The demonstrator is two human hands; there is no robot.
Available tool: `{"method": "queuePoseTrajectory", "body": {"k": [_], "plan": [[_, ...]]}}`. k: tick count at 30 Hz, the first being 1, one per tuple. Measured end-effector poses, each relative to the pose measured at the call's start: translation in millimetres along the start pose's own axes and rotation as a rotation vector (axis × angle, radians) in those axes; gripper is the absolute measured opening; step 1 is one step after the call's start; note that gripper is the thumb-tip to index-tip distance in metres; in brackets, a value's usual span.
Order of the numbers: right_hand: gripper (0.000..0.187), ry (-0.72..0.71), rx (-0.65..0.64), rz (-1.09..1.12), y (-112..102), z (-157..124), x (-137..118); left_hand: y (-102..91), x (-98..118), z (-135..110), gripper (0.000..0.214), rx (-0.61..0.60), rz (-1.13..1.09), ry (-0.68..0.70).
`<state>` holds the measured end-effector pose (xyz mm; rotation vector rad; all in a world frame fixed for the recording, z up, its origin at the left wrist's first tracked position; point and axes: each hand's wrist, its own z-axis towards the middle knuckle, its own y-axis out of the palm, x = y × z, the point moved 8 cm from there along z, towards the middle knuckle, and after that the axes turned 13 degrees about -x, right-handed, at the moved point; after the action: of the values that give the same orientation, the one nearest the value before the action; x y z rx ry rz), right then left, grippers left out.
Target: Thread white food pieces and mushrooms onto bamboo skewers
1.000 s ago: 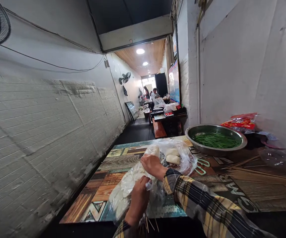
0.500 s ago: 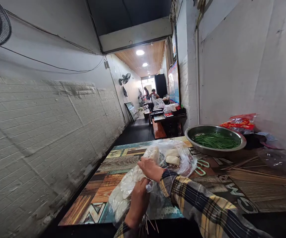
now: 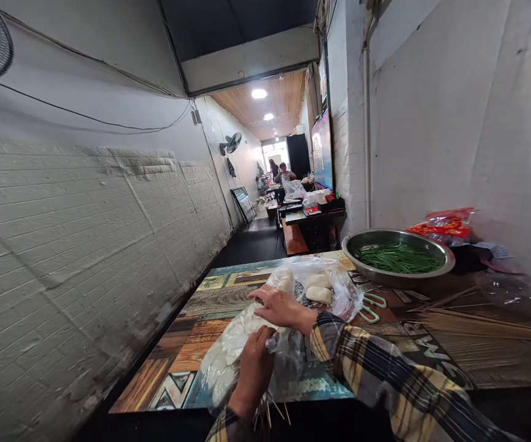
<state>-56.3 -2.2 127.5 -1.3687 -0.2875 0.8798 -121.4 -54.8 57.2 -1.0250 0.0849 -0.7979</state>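
Observation:
A clear plastic bag (image 3: 228, 350) of pale dough-like pieces lies on the patterned table (image 3: 191, 344) in front of me. My left hand (image 3: 256, 368) is closed round the bag's lower part, and thin wooden skewers (image 3: 272, 414) stick out below that wrist. My right hand (image 3: 279, 307) rests on top of the bag with its fingers curled over the plastic. Further along, the bag holds two or three white oblong pieces (image 3: 318, 288).
A steel bowl (image 3: 398, 261) of green stalks stands at the right by the wall. Green-handled scissors (image 3: 369, 307) lie beside the bag. A bundle of bamboo skewers (image 3: 486, 325) lies at the right. Red packets (image 3: 444, 224) sit behind the bowl. People stand far down the corridor (image 3: 281, 175).
My right hand has slid slightly left and flattened over the bag. My left hand keeps its grip, shifted a little lower.

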Motion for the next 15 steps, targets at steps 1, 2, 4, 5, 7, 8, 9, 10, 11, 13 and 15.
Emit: {"method": "queuePoseTrajectory", "body": {"k": [1,2,4,5,7,8,9,10,11,13,15], "plan": [[0.055,0.022,0.006,0.002,-0.4,-1.4,2.6,-2.5,2.1,0.0,0.025,0.019,0.013,0.007],[0.067,0.049,0.007,0.000,0.6,-1.8,5.0,-5.2,4.5,-0.1,0.025,0.038,0.018,0.019],[0.058,0.110,0.002,-0.006,5.1,0.3,8.2,-10.3,9.1,-0.9,0.024,0.061,0.010,0.043],[0.041,0.140,-0.001,-0.009,7.6,2.5,9.1,-12.8,10.9,-1.6,0.022,0.064,0.000,0.053],[0.014,0.188,-0.005,-0.009,11.1,7.4,9.3,-19.1,11.3,-3.7,0.021,0.072,-0.044,0.049],[0.015,0.205,0.001,-0.005,11.1,9.1,9.0,-23.6,9.3,-5.3,0.023,0.087,-0.081,0.027],[0.019,0.213,0.014,0.003,10.2,9.9,8.6,-28.9,6.0,-7.2,0.026,0.110,-0.129,-0.006],[0.023,0.212,0.030,0.015,8.7,9.7,8.1,-34.5,1.6,-9.4,0.028,0.141,-0.187,-0.050],[0.026,0.200,0.045,0.031,7.3,8.5,7.4,-40.0,-3.6,-11.8,0.029,0.176,-0.249,-0.101],[0.027,0.153,0.054,0.069,6.7,3.9,5.5,-48.1,-13.9,-16.3,0.029,0.239,-0.367,-0.202],[0.024,0.084,0.023,0.111,9.5,-2.4,2.8,-51.1,-21.4,-18.7,0.027,0.267,-0.466,-0.277]]}}
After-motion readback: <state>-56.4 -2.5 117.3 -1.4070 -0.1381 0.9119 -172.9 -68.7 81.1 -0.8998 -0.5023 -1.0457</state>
